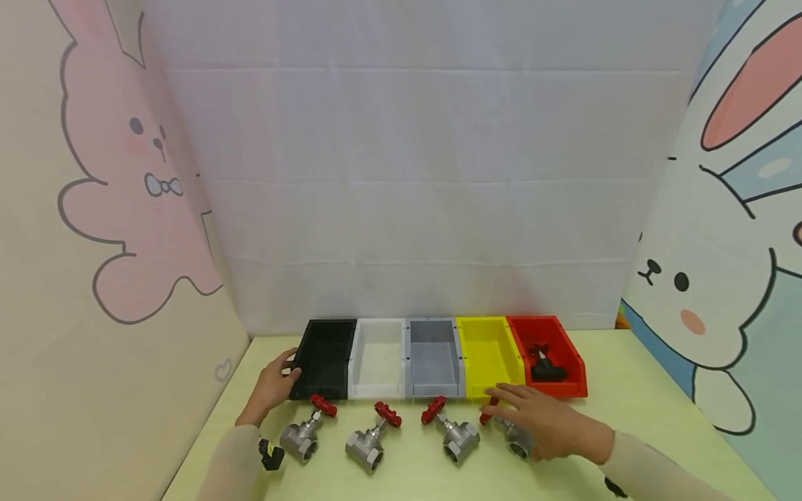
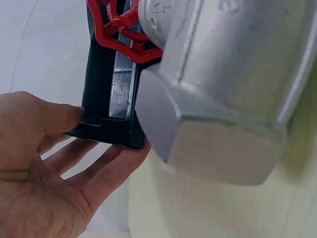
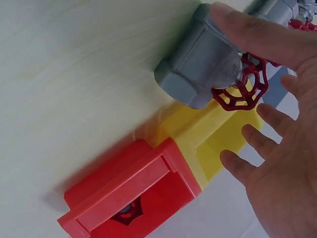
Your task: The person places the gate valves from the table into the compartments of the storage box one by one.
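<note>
At the left end of the row, my left hand (image 1: 269,387) holds the side wall of the black bin (image 1: 324,356), thumb at the rim and fingers along the outside. A metal valve (image 1: 301,440) with a red handwheel lies just in front of that bin. My right hand (image 1: 551,423) reaches over the rightmost valve (image 1: 519,443), fingers extended and spread. In the right wrist view the thumb overlaps this valve's body (image 3: 198,69); contact is unclear. Two more valves, one left of centre (image 1: 365,449) and one right of centre (image 1: 460,441), lie between the hands.
Beside the black bin stand a white bin (image 1: 378,391), a grey bin (image 1: 434,348), a yellow bin (image 1: 491,348) and a red bin (image 1: 573,390). Inside the red bin lies a dark valve-like piece (image 1: 548,371). A white backdrop (image 1: 426,209) rises behind the table.
</note>
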Action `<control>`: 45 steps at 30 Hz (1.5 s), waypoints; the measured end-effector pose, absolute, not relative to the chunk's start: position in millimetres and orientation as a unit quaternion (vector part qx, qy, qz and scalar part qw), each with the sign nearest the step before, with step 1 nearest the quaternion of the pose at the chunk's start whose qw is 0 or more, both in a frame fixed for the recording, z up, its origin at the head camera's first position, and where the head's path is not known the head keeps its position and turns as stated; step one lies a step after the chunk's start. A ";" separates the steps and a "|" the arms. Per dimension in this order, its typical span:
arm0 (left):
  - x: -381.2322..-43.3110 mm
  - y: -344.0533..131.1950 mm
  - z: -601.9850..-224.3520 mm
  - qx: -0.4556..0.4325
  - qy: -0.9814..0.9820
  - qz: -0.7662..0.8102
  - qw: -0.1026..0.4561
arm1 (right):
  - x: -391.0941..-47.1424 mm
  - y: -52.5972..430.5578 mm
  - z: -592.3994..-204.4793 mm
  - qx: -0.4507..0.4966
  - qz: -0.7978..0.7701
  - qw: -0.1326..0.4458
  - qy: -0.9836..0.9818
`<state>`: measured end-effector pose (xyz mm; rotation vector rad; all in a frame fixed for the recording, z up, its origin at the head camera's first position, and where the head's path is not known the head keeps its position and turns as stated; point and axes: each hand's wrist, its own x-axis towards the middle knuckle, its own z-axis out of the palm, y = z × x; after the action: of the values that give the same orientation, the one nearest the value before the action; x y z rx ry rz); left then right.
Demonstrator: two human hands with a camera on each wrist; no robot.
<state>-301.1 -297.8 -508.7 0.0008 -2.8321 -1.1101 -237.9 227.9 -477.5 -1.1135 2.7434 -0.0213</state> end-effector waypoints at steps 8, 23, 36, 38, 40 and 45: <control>-301.5 -298.2 -508.2 0.003 -0.930 -0.364 0.045 | -242.2 227.3 -488.3 -0.399 0.043 0.071 0.913; -298.7 -296.3 -509.2 0.007 -0.929 -0.368 0.041 | -245.8 228.0 -497.2 -0.436 0.092 0.035 0.895; -299.6 -297.9 -511.2 0.003 -0.927 -0.372 0.041 | -246.1 225.6 -498.3 -0.427 0.091 0.035 0.899; -298.8 -297.6 -510.9 0.001 -0.927 -0.372 0.041 | -245.8 225.2 -498.1 -0.425 0.087 0.038 0.900; -298.4 -297.1 -510.5 -0.001 -0.927 -0.373 0.041 | -245.3 224.6 -498.0 -0.421 0.083 0.040 0.903; -298.3 -297.6 -510.6 -0.005 -0.927 -0.371 0.045 | -243.6 223.9 -497.2 -0.410 0.072 0.040 0.909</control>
<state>-298.3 -297.6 -510.6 -0.0154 -2.8323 -1.1342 -243.6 223.9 -497.2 -1.2552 2.7845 0.2202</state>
